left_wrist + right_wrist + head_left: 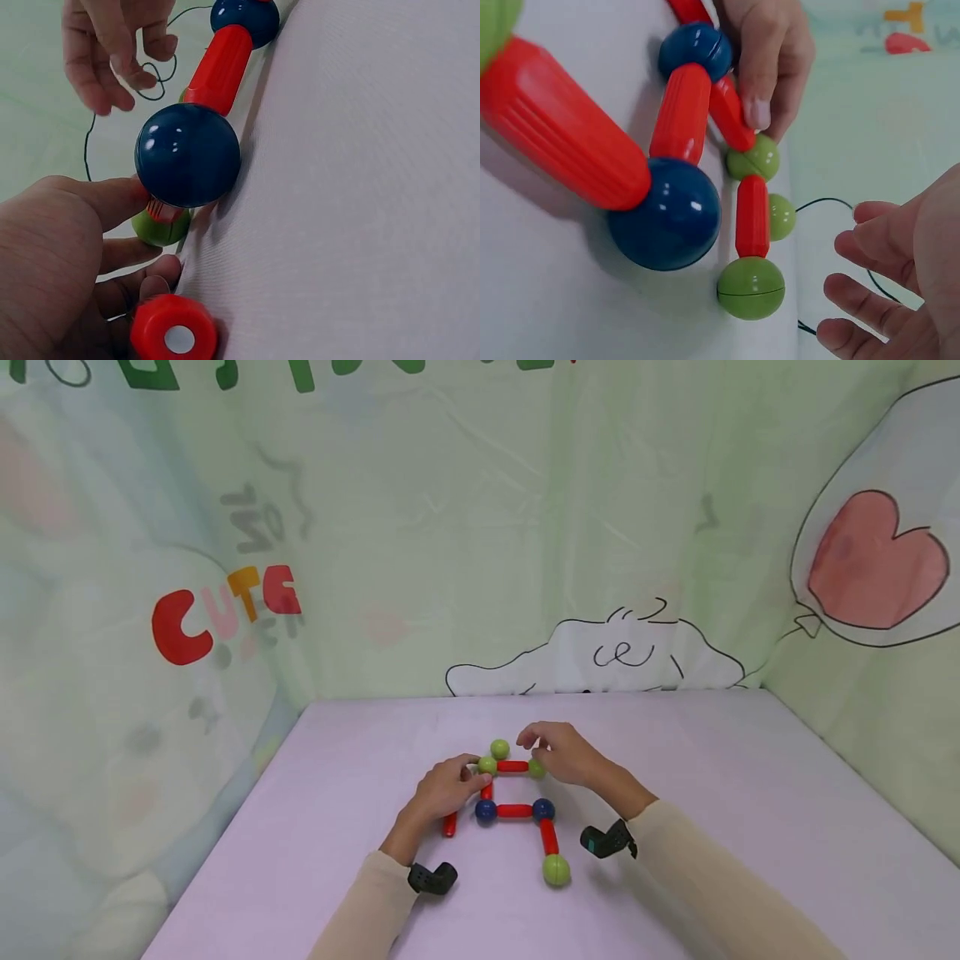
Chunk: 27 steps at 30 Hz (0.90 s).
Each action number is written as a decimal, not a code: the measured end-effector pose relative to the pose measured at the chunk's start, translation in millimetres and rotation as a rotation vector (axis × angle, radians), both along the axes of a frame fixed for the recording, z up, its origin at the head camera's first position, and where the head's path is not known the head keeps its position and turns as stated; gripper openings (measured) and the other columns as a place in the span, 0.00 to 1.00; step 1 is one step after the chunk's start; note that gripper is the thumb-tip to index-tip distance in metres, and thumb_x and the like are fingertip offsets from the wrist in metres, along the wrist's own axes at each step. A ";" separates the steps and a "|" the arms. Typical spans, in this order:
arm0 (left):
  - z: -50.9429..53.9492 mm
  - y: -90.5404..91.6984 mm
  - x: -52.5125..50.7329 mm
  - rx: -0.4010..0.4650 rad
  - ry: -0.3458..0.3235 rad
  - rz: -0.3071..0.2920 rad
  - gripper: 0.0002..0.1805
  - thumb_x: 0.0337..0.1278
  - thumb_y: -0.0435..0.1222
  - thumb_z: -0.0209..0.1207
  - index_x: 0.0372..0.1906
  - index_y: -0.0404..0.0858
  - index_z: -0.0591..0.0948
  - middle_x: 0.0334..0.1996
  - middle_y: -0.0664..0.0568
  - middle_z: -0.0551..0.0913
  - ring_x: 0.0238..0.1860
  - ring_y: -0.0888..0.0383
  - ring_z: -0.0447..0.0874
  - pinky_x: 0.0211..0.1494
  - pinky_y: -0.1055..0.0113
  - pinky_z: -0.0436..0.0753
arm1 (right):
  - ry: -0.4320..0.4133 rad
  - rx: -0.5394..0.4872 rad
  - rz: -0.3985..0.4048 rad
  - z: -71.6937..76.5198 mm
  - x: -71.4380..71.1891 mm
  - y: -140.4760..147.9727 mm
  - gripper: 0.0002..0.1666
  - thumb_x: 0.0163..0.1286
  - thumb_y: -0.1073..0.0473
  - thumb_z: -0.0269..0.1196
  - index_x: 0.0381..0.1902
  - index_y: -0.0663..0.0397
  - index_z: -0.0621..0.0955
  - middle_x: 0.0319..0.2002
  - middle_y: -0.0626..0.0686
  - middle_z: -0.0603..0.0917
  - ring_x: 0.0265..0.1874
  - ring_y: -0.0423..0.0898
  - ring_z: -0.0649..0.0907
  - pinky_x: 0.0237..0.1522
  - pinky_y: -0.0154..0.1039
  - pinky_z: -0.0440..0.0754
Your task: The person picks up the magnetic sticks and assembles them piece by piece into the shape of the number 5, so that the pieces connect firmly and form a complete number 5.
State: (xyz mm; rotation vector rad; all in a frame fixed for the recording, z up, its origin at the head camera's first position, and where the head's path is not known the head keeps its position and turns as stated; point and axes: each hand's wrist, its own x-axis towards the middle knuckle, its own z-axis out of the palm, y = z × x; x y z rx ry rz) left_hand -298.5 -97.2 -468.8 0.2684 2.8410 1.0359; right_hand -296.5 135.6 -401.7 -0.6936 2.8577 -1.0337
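Note:
On the table lies a linked figure of red magnetic rods and balls. My left hand pinches its left red rod, between a blue ball and a green ball; the index finger touches that green ball. Another red rod runs from there to the right green ball. Beside that ball hovers my right hand, fingers loosely bent, holding nothing; the right wrist view shows it apart from the pieces. At the front, red rods join a second blue ball and a green ball.
A single green ball sits just behind the figure. Left of it, a separate red rod lies by the left wrist. The pale table meets a printed cloth backdrop behind and at both sides.

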 end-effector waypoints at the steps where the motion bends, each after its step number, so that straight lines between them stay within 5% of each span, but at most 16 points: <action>1: -0.3 0.2 -0.2 0.001 0.001 -0.001 0.30 0.66 0.55 0.61 0.68 0.46 0.77 0.37 0.54 0.79 0.36 0.55 0.76 0.38 0.60 0.74 | -0.004 0.026 -0.007 -1.1 -4.5 -2.5 0.16 0.72 0.71 0.58 0.54 0.57 0.83 0.49 0.57 0.84 0.45 0.50 0.80 0.45 0.42 0.84; 11: 1.8 0.5 1.8 -0.002 0.009 0.001 0.29 0.67 0.54 0.61 0.67 0.46 0.77 0.35 0.55 0.78 0.34 0.55 0.76 0.34 0.61 0.72 | -0.031 0.299 0.032 -16.6 -35.9 -27.8 0.26 0.75 0.61 0.60 0.70 0.50 0.76 0.68 0.57 0.75 0.68 0.59 0.72 0.65 0.56 0.74; 17: 3.8 0.1 1.7 -0.004 0.005 0.008 0.30 0.67 0.55 0.60 0.68 0.46 0.77 0.36 0.54 0.78 0.35 0.54 0.76 0.35 0.60 0.72 | -0.050 0.425 0.004 -21.9 -41.9 -37.4 0.27 0.76 0.56 0.60 0.71 0.41 0.74 0.68 0.54 0.76 0.66 0.60 0.72 0.62 0.60 0.74; 27: 1.6 -1.6 0.3 -0.007 0.024 -0.002 0.29 0.67 0.55 0.60 0.67 0.46 0.77 0.35 0.55 0.78 0.34 0.55 0.76 0.35 0.61 0.71 | -0.096 0.393 -0.008 -24.2 -44.4 -44.5 0.16 0.77 0.62 0.57 0.58 0.54 0.82 0.53 0.54 0.84 0.51 0.51 0.80 0.61 0.49 0.78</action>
